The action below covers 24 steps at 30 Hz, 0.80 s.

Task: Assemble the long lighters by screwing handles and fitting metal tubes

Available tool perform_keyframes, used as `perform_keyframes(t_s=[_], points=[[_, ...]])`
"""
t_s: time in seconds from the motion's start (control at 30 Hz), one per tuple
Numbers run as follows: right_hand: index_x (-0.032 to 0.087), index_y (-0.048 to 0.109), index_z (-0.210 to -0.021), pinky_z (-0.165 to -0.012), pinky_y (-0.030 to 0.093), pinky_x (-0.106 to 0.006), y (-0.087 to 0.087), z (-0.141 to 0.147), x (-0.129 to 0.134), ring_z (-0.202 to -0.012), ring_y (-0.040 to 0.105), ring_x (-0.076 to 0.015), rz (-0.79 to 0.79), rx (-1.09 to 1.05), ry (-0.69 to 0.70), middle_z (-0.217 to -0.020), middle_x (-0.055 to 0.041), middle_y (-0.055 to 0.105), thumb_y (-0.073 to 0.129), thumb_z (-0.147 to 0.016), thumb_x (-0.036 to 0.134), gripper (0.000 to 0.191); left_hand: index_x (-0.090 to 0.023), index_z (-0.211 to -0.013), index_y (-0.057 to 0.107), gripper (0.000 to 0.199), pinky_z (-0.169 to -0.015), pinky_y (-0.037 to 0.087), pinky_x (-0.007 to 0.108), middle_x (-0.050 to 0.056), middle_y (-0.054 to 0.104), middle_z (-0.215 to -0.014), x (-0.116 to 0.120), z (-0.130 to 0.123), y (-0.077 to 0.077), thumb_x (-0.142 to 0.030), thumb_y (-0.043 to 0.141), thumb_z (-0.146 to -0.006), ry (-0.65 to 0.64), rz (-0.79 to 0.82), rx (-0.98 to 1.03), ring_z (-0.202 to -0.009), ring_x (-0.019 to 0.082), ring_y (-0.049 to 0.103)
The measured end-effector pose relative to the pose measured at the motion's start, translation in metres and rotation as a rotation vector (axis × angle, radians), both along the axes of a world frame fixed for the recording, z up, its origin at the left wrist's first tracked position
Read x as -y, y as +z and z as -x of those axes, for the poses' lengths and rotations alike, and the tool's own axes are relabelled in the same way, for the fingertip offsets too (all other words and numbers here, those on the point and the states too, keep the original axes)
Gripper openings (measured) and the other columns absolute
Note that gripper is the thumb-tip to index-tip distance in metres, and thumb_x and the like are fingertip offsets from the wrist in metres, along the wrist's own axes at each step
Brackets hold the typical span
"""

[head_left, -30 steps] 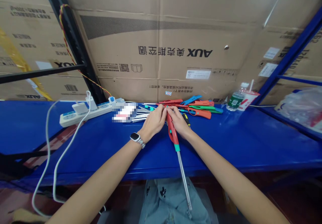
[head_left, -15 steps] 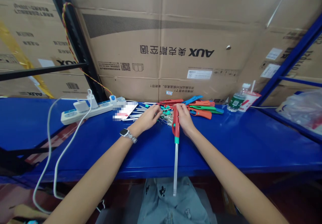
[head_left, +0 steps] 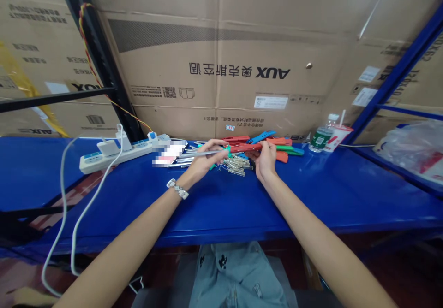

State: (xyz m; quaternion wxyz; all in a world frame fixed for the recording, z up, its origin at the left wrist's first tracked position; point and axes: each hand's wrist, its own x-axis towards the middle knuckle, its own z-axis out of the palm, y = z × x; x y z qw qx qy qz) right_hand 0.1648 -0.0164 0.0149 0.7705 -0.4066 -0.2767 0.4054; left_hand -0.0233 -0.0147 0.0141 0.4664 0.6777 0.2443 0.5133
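A long-necked red lighter (head_left: pixel 245 148) lies level between my hands, its metal tube pointing left and a green collar at the joint. My left hand (head_left: pixel 202 164) is closed around it near the collar. The fingers of my right hand (head_left: pixel 266 162) grip the red handle at its far end. Below the lighter, a heap of small clear parts (head_left: pixel 237 166) with thin wires rests on the blue table (head_left: pixel 221 206). Behind and right of my right hand lie more lighters, among them a blue one (head_left: pixel 261 136) and a green one (head_left: pixel 290 150). Several metal tubes (head_left: pixel 185 158) stick out left of my left hand.
A white power strip (head_left: pixel 104 158) with plugs and cables sits at the left. Beside the tubes is a blurred card (head_left: pixel 169 155). A green-labelled bottle (head_left: pixel 320 137) and a red-and-white cup (head_left: pixel 337 138) with a straw stand at right. Cardboard (head_left: pixel 221 36) backs the table.
The red lighter has swung from pointing down toward me to lying level, tube leftward. My left hand has moved from the heap onto the lighter; my right hand still holds its handle.
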Motion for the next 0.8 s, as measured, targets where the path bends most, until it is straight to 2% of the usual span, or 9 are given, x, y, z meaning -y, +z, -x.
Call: perform_keyframes(t_s=[0.07, 0.13, 0.2, 0.27, 0.37, 0.5, 0.67, 0.73, 0.8], points=[[0.025, 0.043, -0.077, -0.044, 0.046, -0.024, -0.002, 0.0, 0.001, -0.045, 0.055, -0.0127, 0.018, 0.112, 0.051, -0.056, 0.0095, 0.054, 0.058, -0.073, 0.025, 0.016, -0.019, -0.085, 0.064, 0.032, -0.057, 0.044, 0.026, 0.001, 0.062, -0.068, -0.002, -0.007, 0.001, -0.049, 0.074, -0.081, 0.121, 0.07, 0.257, -0.059, 0.012, 0.056], [0.023, 0.048, -0.071, -0.038, 0.04, -0.023, -0.003, 0.001, 0.004, -0.038, 0.049, -0.0119, 0.047, 0.297, 0.171, -0.049, 0.0085, 0.052, 0.057, -0.072, 0.025, 0.01, -0.018, -0.074, 0.061, 0.035, -0.055, 0.042, 0.026, 0.0, 0.06, -0.062, -0.007, -0.008, 0.002, -0.05, 0.073, -0.081, 0.251, 0.066, 0.355, -0.054, 0.01, 0.053], [0.021, 0.054, -0.072, -0.034, 0.034, -0.022, -0.002, 0.003, 0.01, -0.033, 0.044, -0.012, 0.065, 0.473, 0.346, -0.044, 0.0065, 0.053, 0.056, -0.076, 0.03, 0.01, -0.018, -0.069, 0.06, 0.037, -0.053, 0.04, 0.026, -0.001, 0.057, -0.057, -0.012, -0.003, 0.004, -0.05, 0.073, -0.082, 0.332, 0.029, 0.34, -0.05, 0.009, 0.05], [0.019, 0.06, -0.08, -0.034, 0.034, -0.022, 0.001, 0.005, 0.017, -0.033, 0.047, -0.0133, 0.058, 0.602, 0.557, -0.046, 0.0026, 0.06, 0.054, -0.084, 0.039, 0.021, -0.019, -0.063, 0.055, 0.042, -0.05, 0.036, 0.026, -0.002, 0.053, -0.052, -0.014, 0.002, 0.006, -0.052, 0.073, -0.082, 0.375, 0.014, 0.293, -0.047, 0.008, 0.045], [0.018, 0.062, -0.095, -0.036, 0.039, -0.022, 0.002, 0.013, 0.027, -0.035, 0.053, -0.0131, 0.024, 0.728, 0.78, -0.054, 0.0002, 0.067, 0.055, -0.09, 0.053, 0.035, -0.02, -0.059, 0.052, 0.048, -0.046, 0.031, 0.026, -0.003, 0.049, -0.049, -0.009, 0.004, 0.007, -0.057, 0.074, -0.079, 0.338, 0.051, 0.161, -0.045, 0.008, 0.041], [0.022, 0.056, -0.102, -0.033, 0.04, -0.02, -0.003, 0.026, 0.035, -0.033, 0.052, -0.01, -0.039, 0.759, 0.834, -0.063, 0.0038, 0.068, 0.063, -0.089, 0.056, 0.038, -0.019, -0.06, 0.052, 0.049, -0.044, 0.028, 0.026, -0.004, 0.044, -0.049, -0.001, -0.005, 0.007, -0.059, 0.074, -0.079, 0.172, 0.089, 0.019, -0.044, 0.008, 0.037], [0.024, 0.052, -0.105, -0.029, 0.042, -0.022, -0.008, 0.033, 0.037, -0.032, 0.056, -0.0123, -0.015, 0.654, 0.855, -0.067, 0.0034, 0.069, 0.05, -0.094, 0.063, 0.041, -0.02, -0.074, 0.06, 0.04, -0.05, 0.038, 0.025, -0.003, 0.047, -0.058, -0.003, -0.006, 0.003, -0.057, 0.064, -0.088, 0.172, 0.057, 0.119, -0.05, 0.009, 0.044], [0.023, 0.053, -0.102, -0.034, 0.048, -0.024, -0.008, 0.033, 0.036, -0.039, 0.062, -0.0148, -0.003, 0.597, 0.879, -0.069, 0.0019, 0.07, 0.054, -0.092, 0.062, 0.041, -0.02, -0.076, 0.061, 0.037, -0.051, 0.039, 0.024, -0.003, 0.048, -0.06, -0.005, -0.004, 0.002, -0.055, 0.066, -0.088, 0.154, 0.076, 0.13, -0.051, 0.009, 0.045], [0.02, 0.056, -0.093, -0.046, 0.056, -0.027, -0.008, 0.034, 0.035, -0.052, 0.069, -0.0164, -0.022, 0.511, 0.876, -0.074, -0.0013, 0.07, 0.062, -0.088, 0.059, 0.04, -0.019, -0.071, 0.059, 0.038, -0.051, 0.039, 0.024, -0.003, 0.05, -0.061, -0.007, -0.004, 0.0, -0.053, 0.068, -0.086, 0.148, 0.082, 0.113, -0.052, 0.009, 0.045]])
